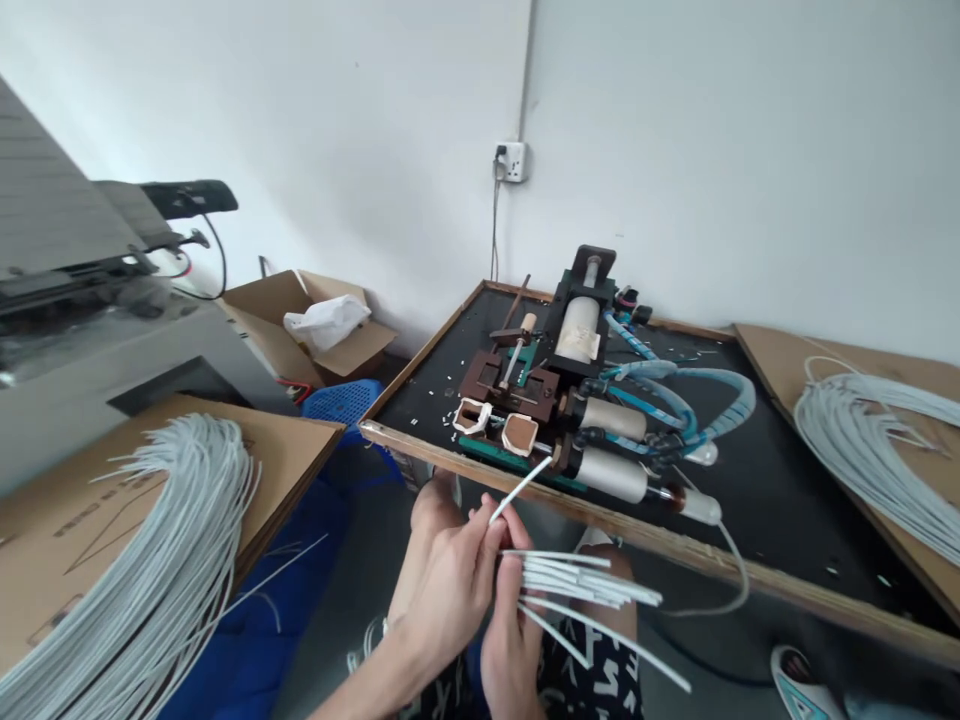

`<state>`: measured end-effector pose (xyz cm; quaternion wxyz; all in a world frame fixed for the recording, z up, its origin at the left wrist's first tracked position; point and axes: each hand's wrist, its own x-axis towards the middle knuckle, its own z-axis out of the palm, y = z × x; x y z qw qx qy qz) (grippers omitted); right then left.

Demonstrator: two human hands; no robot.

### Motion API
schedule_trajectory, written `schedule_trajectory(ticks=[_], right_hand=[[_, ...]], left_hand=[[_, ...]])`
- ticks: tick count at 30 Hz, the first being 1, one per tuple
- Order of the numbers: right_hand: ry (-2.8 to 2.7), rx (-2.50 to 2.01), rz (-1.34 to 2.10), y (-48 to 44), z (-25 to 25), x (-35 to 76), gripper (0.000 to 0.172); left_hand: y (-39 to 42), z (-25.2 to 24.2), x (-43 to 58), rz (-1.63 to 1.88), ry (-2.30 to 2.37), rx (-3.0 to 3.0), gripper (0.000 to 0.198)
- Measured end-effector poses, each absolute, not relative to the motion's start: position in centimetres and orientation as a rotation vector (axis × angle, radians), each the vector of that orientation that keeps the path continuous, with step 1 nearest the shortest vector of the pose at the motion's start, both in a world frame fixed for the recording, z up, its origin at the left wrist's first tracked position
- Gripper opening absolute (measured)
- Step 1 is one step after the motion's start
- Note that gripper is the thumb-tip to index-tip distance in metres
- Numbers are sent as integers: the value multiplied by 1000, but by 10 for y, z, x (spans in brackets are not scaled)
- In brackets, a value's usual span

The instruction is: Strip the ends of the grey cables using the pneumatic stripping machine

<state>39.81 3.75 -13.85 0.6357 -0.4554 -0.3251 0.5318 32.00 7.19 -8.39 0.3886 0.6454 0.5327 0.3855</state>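
My left hand point(454, 565) is closed, and a single white wire point(521, 490) sticks out from its fingertips. The free end of that wire points up and right, close to the front of a pneumatic machine point(540, 390) with brown blocks and silver cylinders. Pressed against it, my right hand point(514, 625) is closed around a bundle of white wires point(589, 580). Their ends fan out to the right, above my lap. Where the bundle runs behind my left hand, it is hidden. Two white-edged pads point(519, 434) sit at the machine's front.
The machine stands on a black table point(435, 385) with a wooden rim and small white scraps. Left, a large wire bundle point(202, 500) lies on cardboard; another wire coil point(862, 440) lies right. Behind are an open carton point(352, 355), a blue stool point(341, 400) and a wall socket point(514, 162).
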Motion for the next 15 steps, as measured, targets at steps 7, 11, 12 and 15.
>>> schedule_trajectory(ticks=[7, 11, 12, 15], right_hand=[[-816, -874, 920, 72, -88, 397, 27], [-1070, -887, 681, 82, -79, 409, 26], [-1108, -876, 674, 83, -80, 411, 27], [-1143, -886, 681, 85, -82, 414, 28]], left_hand=[[88, -51, 322, 972, 1248, 2038, 35], [91, -61, 313, 1027, 1294, 1956, 41], [89, -69, 310, 1017, 1310, 1899, 43], [80, -91, 305, 940, 1361, 1681, 51]])
